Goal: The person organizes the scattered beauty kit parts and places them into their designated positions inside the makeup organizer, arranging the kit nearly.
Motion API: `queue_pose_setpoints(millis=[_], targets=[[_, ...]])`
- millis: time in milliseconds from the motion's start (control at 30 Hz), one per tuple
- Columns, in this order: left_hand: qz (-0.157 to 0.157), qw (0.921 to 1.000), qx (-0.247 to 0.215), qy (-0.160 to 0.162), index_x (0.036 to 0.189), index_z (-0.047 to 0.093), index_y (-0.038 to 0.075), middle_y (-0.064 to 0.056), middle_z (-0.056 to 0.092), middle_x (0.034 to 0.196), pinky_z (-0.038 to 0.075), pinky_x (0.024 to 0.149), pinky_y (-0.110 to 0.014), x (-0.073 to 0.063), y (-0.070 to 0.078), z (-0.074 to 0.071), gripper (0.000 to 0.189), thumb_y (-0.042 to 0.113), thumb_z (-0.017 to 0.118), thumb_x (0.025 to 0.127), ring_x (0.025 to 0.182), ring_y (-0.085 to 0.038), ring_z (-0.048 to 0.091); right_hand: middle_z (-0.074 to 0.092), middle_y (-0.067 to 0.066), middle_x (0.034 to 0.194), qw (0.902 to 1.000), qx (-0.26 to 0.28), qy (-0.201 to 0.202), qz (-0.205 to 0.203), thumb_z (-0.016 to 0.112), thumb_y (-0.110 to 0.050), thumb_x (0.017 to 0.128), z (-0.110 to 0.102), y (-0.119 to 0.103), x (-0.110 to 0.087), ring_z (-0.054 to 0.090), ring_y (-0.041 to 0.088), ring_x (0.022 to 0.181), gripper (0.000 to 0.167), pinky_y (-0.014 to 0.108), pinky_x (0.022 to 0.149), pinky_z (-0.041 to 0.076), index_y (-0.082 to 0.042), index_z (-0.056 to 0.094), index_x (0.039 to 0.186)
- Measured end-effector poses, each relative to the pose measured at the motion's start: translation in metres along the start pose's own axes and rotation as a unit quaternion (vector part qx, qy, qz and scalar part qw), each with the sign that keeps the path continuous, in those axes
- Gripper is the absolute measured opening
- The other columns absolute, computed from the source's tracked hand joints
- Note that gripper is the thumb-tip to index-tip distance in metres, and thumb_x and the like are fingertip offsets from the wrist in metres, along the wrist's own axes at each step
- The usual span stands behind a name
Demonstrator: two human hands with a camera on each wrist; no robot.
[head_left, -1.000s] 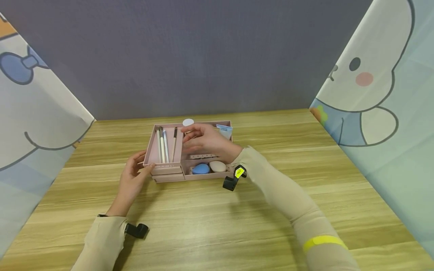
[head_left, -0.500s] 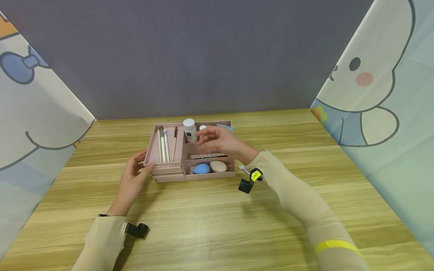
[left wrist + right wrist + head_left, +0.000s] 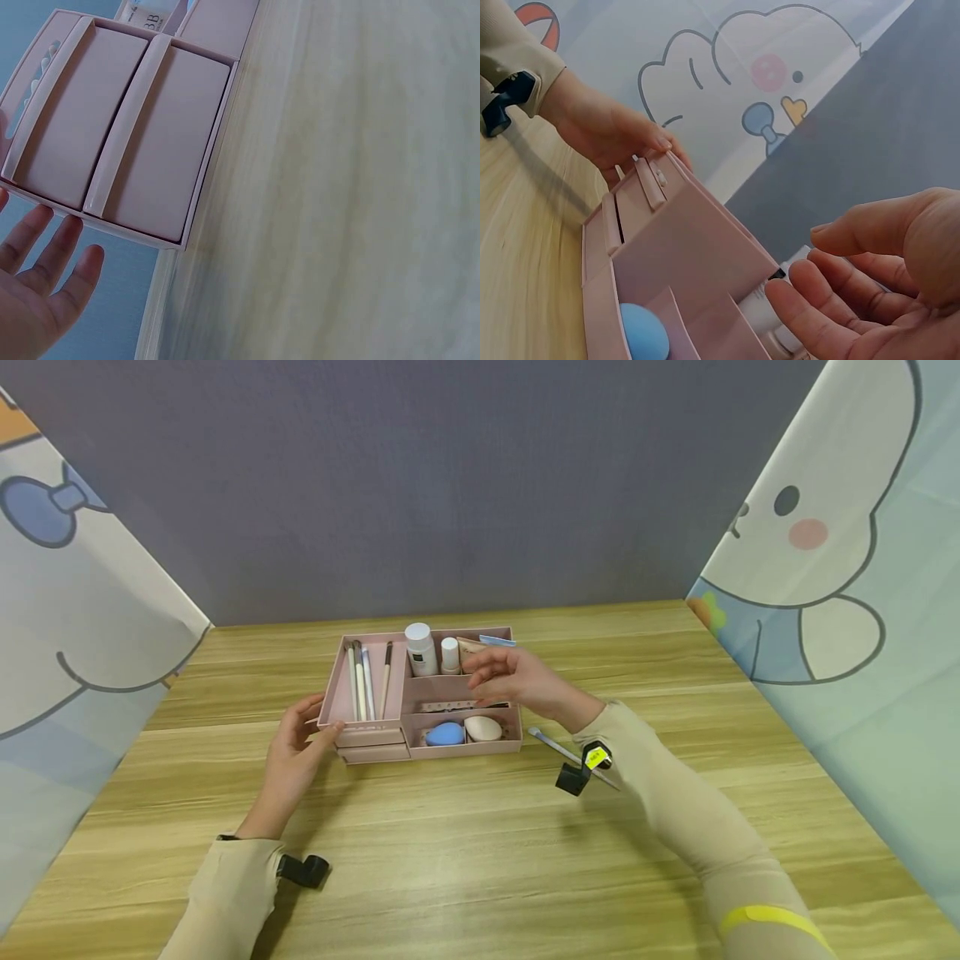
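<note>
A pink desk organizer [image 3: 406, 697] stands mid-table. In its top left tray lie several makeup brushes [image 3: 360, 681]. My left hand [image 3: 295, 743] rests against the organizer's left side, thumb at the front corner of the tray; the left wrist view shows its fingers [image 3: 56, 259] extended along the side. My right hand [image 3: 525, 681] hovers over the organizer's right part with fingers loosely bent, nothing between them. Behind it stand a white bottle [image 3: 422, 652], a smaller white-capped bottle [image 3: 450, 656] and tubes, partly hidden. A blue makeup sponge [image 3: 446, 734] and a beige sponge [image 3: 483, 728] sit in front.
A loose makeup brush [image 3: 558, 747] lies on the wooden table [image 3: 450, 860] right of the organizer, partly covered by the right wrist camera [image 3: 573, 778]. Two drawers [image 3: 157, 135] face the front on the organizer's left. A grey panel [image 3: 450, 493] rises behind the table.
My right hand has drawn back to the right, off the middle of the organizer, uncovering the bottles and the loose brush on the table. The left hand has stayed in place.
</note>
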State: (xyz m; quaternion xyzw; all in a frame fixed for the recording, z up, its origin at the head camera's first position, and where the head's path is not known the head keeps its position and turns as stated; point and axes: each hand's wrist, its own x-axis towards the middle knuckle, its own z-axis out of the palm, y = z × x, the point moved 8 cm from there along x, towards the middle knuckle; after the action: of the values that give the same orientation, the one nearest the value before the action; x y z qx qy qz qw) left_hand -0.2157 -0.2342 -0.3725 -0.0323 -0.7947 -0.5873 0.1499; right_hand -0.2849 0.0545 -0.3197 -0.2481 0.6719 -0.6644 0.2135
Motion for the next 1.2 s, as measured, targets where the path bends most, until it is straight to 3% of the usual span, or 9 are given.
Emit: queue_pose_setpoints(millis=[167,400,600,933,1200], targets=[[0.003,1.0000,-0.001,-0.001,0.142,0.044,-0.001,0.010,0.054,0.119,0.045,0.079,-0.014,0.000,0.000,0.000,0.048,0.001,0.061,0.097,0.102,-0.002,0.054,0.065,0.006,0.094,0.9999,0.008,0.006,0.002,0.056,0.015,0.089,-0.010,0.004,-0.008,0.066,0.016,0.080,0.044,0.040,0.081,0.057,0.021,0.044,0.131],[0.001,1.0000,0.002,-0.001,0.142,0.043,-0.002,0.006,0.053,0.121,0.046,0.079,-0.015,0.000,-0.001,0.000,0.047,0.003,0.060,0.098,0.101,-0.003,0.054,0.065,0.005,0.092,0.9994,0.005,0.029,0.018,0.057,0.016,0.088,-0.023,0.011,-0.019,0.066,0.013,0.080,0.037,0.031,0.077,0.057,0.016,0.051,0.125],[-0.001,1.0000,0.004,-0.004,0.141,0.043,-0.003,0.010,0.053,0.121,0.046,0.079,-0.015,0.000,-0.002,-0.001,0.046,0.005,0.059,0.099,0.103,-0.005,0.054,0.064,0.006,0.093,0.9985,0.008,0.040,0.036,0.057,0.017,0.089,-0.036,0.020,-0.029,0.066,0.017,0.081,0.034,0.035,0.080,0.057,0.011,0.055,0.122],[0.000,1.0000,0.005,-0.001,0.141,0.043,-0.003,0.009,0.052,0.121,0.046,0.079,-0.015,0.000,-0.003,-0.001,0.046,0.005,0.060,0.098,0.102,-0.005,0.054,0.061,0.010,0.096,0.9982,-0.005,0.044,0.040,0.055,0.017,0.088,-0.050,0.032,-0.043,0.066,0.018,0.080,0.042,0.037,0.078,0.058,0.023,0.043,0.128],[0.000,1.0000,0.002,-0.005,0.142,0.043,-0.002,0.002,0.052,0.124,0.045,0.079,-0.015,0.000,-0.002,-0.001,0.047,0.005,0.059,0.099,0.102,-0.005,0.053,0.060,0.009,0.095,0.9954,-0.027,0.055,0.074,0.057,0.014,0.089,-0.065,0.051,-0.053,0.065,0.018,0.081,0.045,0.037,0.080,0.058,0.024,0.040,0.130]])
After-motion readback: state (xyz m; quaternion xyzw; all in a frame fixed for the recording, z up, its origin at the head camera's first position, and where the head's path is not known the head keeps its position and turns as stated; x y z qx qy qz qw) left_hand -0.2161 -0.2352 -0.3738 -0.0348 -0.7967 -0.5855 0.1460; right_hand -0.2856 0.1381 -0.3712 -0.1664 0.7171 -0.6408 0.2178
